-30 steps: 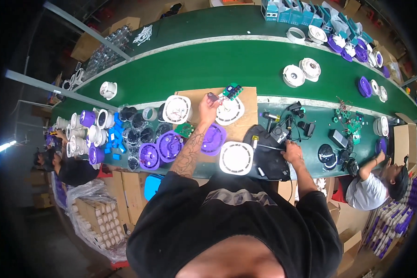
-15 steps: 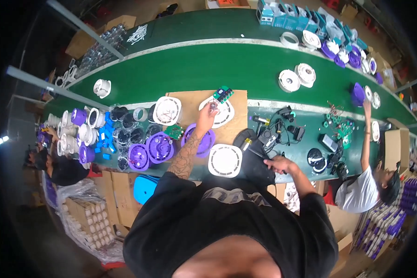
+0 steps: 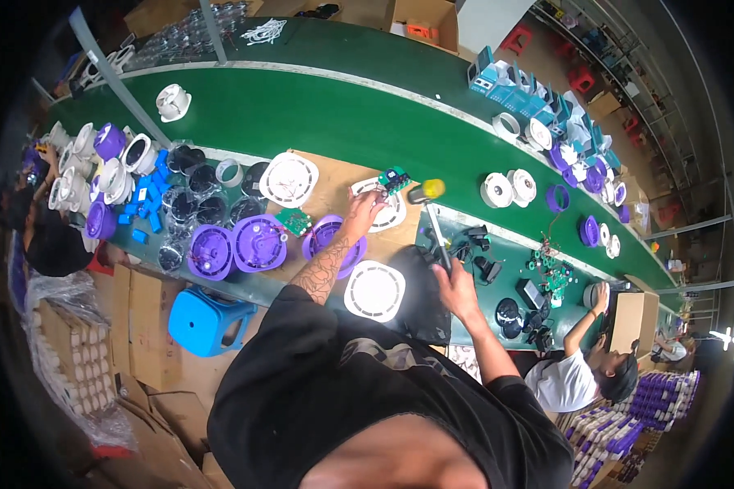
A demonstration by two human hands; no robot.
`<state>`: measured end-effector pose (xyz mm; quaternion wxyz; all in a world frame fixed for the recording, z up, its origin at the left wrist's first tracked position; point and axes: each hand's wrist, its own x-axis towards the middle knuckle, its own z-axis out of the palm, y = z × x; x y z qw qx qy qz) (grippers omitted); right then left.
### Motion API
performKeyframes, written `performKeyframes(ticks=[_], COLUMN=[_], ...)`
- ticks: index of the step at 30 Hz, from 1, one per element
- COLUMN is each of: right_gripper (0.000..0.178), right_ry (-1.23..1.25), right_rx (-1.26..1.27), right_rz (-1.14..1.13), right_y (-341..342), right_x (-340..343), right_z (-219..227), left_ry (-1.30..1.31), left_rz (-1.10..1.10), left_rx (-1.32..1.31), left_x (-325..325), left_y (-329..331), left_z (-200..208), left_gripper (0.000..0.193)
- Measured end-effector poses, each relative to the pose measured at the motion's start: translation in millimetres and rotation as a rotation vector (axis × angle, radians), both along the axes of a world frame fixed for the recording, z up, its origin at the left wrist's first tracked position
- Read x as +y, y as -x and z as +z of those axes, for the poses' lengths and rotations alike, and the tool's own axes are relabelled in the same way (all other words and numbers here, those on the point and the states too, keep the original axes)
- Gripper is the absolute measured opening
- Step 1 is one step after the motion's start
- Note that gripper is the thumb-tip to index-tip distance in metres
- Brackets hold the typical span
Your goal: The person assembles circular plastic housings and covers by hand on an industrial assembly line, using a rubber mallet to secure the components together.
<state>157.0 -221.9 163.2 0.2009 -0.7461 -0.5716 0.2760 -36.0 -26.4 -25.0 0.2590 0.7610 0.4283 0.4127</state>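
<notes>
Green belt (image 3: pixel 302 102): stretched right across beyond both hands, touched by neither
Cardboard sheet (image 3: pixel 333 173): laid flat just this side of the belt, left of the hammer (image 3: pixel 439 232)
Purple housings (image 3: pixel 257 243): set in a row to the left, one of them partly hidden by the left forearm
Adapters and cables (image 3: pixel 487 269): bunched up to the right of the hammer, well apart from the sheet
White housing (image 3: pixel 393 216): sat at the sheet's right end, partly covered by the left hand (image 3: pixel 365 213), with the hammer's head just off to its right, a gap left between
Hammer: long axis pointed away from the body, tipped a bit left, head set crosswise with its yellow face to the right; looks lifted tbh, height can't be judged
Right hand (image 3: pixel 458 292): closed firmly round the handle's near end
Left hand: fingers bunched over the housing, so that's the nearer hand; whether anything is pinched can't be told
Green circuit board (image 3: pixel 395 179): perched at the housing's far edge, kinda in the way between fingertips and hammer head
</notes>
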Motion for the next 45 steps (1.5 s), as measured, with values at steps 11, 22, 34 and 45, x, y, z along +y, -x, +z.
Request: performKeyframes(ticks=[11, 22, 34, 45], right_gripper=[0.029, 0.029, 0.028, 0.031], right_ry=[-0.154, -0.104, -0.044, 0.076], right_rx=[-0.11, -0.074, -0.139, -0.121], right_rz=[0.01, -0.028, -0.019, 0.067], right_y=[43, 41, 40, 24], right_x=[32, 41, 34, 21], right_z=[41, 45, 5, -37], left_ry=[-0.019, -0.027, -0.026, -0.079], left_rz=[0.038, 0.016, 0.07, -0.005], left_rx=[-0.087, -0.051, -0.024, 0.074], left_x=[-9, -5, -6, -8], left_y=[2, -1, -12, -18], left_z=[3, 5, 1, -8], left_gripper=[0.024, 0.024, 0.03, 0.032])
